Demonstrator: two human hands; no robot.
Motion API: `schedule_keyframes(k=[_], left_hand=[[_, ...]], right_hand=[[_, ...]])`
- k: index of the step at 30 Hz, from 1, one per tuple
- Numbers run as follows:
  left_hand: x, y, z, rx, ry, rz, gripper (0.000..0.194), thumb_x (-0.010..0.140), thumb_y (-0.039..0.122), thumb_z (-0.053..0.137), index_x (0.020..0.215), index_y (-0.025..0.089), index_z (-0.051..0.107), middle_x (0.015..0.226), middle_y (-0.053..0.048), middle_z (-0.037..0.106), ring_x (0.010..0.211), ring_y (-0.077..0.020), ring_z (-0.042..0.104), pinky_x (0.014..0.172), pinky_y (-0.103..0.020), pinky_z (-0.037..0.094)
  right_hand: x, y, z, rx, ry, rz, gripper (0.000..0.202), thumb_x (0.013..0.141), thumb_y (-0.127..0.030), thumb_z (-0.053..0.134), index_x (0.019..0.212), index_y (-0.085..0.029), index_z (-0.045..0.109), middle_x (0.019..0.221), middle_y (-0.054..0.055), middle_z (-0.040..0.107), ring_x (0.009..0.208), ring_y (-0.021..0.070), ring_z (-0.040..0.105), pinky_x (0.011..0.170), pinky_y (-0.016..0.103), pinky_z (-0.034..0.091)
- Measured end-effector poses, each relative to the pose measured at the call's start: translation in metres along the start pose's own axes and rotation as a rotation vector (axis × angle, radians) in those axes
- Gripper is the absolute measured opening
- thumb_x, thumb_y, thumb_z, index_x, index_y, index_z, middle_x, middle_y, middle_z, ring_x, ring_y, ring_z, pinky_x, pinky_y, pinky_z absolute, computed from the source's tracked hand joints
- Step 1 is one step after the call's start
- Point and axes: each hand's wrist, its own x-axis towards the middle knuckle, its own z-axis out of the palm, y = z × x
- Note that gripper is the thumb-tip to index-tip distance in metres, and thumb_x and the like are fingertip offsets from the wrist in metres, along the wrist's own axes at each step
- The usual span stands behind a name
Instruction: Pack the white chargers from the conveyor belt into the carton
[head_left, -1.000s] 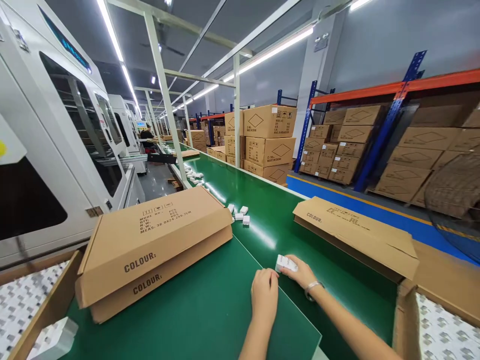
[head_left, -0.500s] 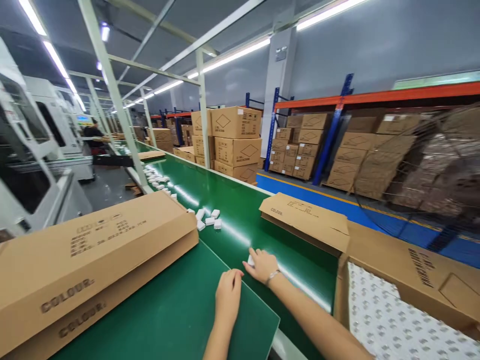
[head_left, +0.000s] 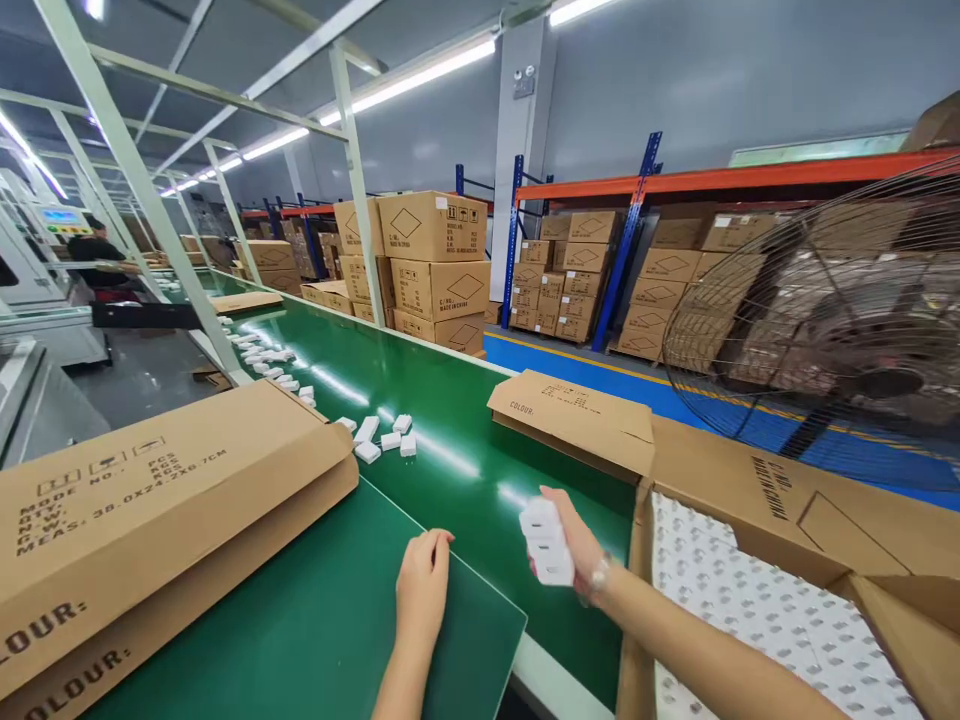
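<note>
My right hand (head_left: 576, 545) is closed around a short row of white USB chargers (head_left: 547, 545), held above the green conveyor belt with their slotted ends facing me. My left hand (head_left: 422, 565) rests at the edge of the green board (head_left: 330, 600), its fingers curled in. The inside of that hand is hidden. Several loose white chargers (head_left: 390, 441) lie on the belt (head_left: 450, 500) ahead, and one shows metal prongs. To the right, an open carton (head_left: 641, 600) holds a white layer of chargers (head_left: 750, 590) packed in rows.
A flattened stack of cartons (head_left: 172, 480) lies on the board at left. The open carton's raised flap (head_left: 577, 420) overhangs the belt. A large wire fan (head_left: 847, 350) stands at right. Stacked boxes (head_left: 435, 260) and racking are behind the belt. Far left, a person (head_left: 97, 250) sits near machines.
My right hand has lifted off the belt and come nearer, now showing several chargers in its grip. The left hand keeps its place on the board edge. The view has turned right.
</note>
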Motion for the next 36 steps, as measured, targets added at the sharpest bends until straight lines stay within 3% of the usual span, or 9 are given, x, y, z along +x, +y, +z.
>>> schedule_keyframes(k=[5, 9, 25, 36], left_hand=[[-0.002, 0.0, -0.001, -0.005, -0.011, 0.008, 0.034, 0.082, 0.038, 0.03, 0.076, 0.023, 0.06, 0.079, -0.003, 0.062, 0.081, -0.0203, 0.056, 0.074, -0.034, 0.044], [-0.002, 0.001, -0.001, 0.016, -0.017, 0.032, 0.034, 0.081, 0.039, 0.031, 0.075, 0.023, 0.06, 0.077, -0.002, 0.062, 0.08, -0.0203, 0.056, 0.074, -0.033, 0.045], [-0.003, 0.0, -0.003, 0.048, -0.057, 0.004, 0.038, 0.079, 0.042, 0.03, 0.08, 0.022, 0.061, 0.081, -0.004, 0.063, 0.084, -0.0219, 0.056, 0.077, -0.035, 0.045], [-0.002, 0.001, -0.003, 0.05, -0.068, 0.02, 0.038, 0.079, 0.043, 0.029, 0.079, 0.022, 0.061, 0.082, -0.005, 0.063, 0.084, -0.0223, 0.055, 0.077, -0.036, 0.044]], right_hand=[[-0.078, 0.007, -0.012, 0.387, -0.127, 0.02, 0.048, 0.077, -0.062, 0.032, 0.062, -0.019, 0.046, 0.04, -0.002, 0.05, 0.03, 0.0104, 0.045, 0.028, 0.018, 0.033], [-0.103, 0.009, -0.019, 0.531, -0.137, -0.039, 0.046, 0.078, -0.059, 0.037, 0.059, -0.018, 0.048, 0.04, -0.002, 0.051, 0.029, 0.0094, 0.045, 0.026, 0.016, 0.032], [-0.128, 0.008, -0.02, 0.719, -0.202, -0.099, 0.049, 0.082, -0.056, 0.033, 0.06, -0.017, 0.052, 0.04, -0.001, 0.052, 0.029, 0.0082, 0.044, 0.026, 0.015, 0.035], [-0.135, 0.008, -0.02, 0.682, -0.222, -0.11, 0.051, 0.084, -0.055, 0.028, 0.06, -0.017, 0.052, 0.041, -0.001, 0.053, 0.029, 0.0091, 0.046, 0.026, 0.015, 0.034]])
